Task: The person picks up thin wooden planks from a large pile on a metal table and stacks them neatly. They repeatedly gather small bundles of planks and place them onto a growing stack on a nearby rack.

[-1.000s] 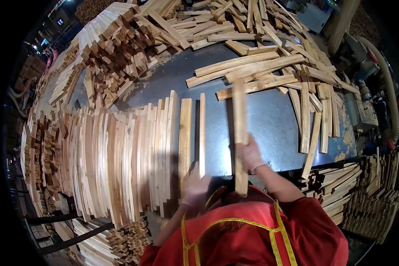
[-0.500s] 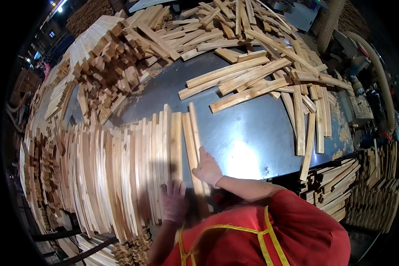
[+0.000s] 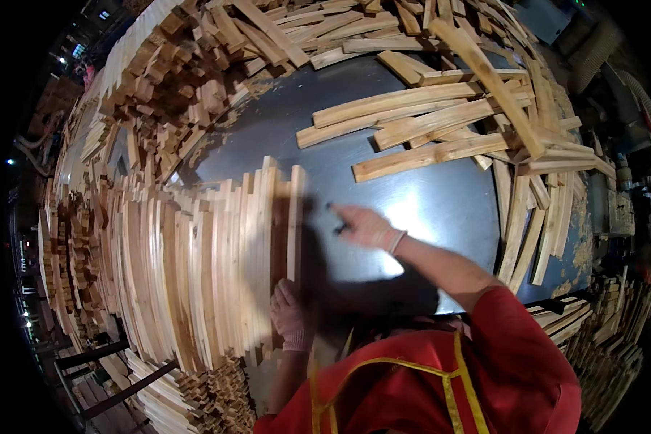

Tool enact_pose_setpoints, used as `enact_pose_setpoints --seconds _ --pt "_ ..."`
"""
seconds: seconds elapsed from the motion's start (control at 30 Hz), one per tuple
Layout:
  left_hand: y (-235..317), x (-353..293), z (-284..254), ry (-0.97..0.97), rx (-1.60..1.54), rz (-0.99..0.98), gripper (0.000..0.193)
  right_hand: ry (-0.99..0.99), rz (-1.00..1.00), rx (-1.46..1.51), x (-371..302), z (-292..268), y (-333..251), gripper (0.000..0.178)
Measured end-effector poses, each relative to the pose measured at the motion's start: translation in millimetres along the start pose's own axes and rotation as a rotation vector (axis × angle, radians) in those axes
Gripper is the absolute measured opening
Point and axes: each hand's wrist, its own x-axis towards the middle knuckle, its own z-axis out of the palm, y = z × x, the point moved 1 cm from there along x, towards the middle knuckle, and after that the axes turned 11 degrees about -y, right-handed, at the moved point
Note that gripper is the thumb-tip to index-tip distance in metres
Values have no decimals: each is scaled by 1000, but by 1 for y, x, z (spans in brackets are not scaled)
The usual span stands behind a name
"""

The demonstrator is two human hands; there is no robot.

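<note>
My left hand (image 3: 292, 322), in a pale knit glove, is closed around the near end of a narrow wooden strip (image 3: 295, 220). This strip stands on edge at the right end of a long row of wooden strips (image 3: 195, 275), with a dark gap beside it. My right hand (image 3: 366, 226), also gloved, hovers over the bare metal tabletop (image 3: 383, 267) to the right of the strip. Its fingers are apart, dark at the tips and slightly blurred, and nothing shows in them.
A loose heap of wooden strips (image 3: 430, 116) covers the far right of the table. At the far left rises a tall stack of wood pieces (image 3: 173, 69), with sawdust (image 3: 228, 123) along its foot. More strips (image 3: 567, 318) are stacked below the table's right edge.
My right hand has left the strips and moved right and away from me. The strips it was touching now stand closer to the row. My left hand has closed at the end strip.
</note>
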Motion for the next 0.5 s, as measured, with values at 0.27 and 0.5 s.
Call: enact_pose_setpoints --seconds 0.27,0.5 --pt "4 26 -6 -253 -90 -88 56 111 379 -997 -63 -199 114 62" --pt "21 10 -18 -127 -533 -37 55 -230 275 -539 -42 -196 -7 57"
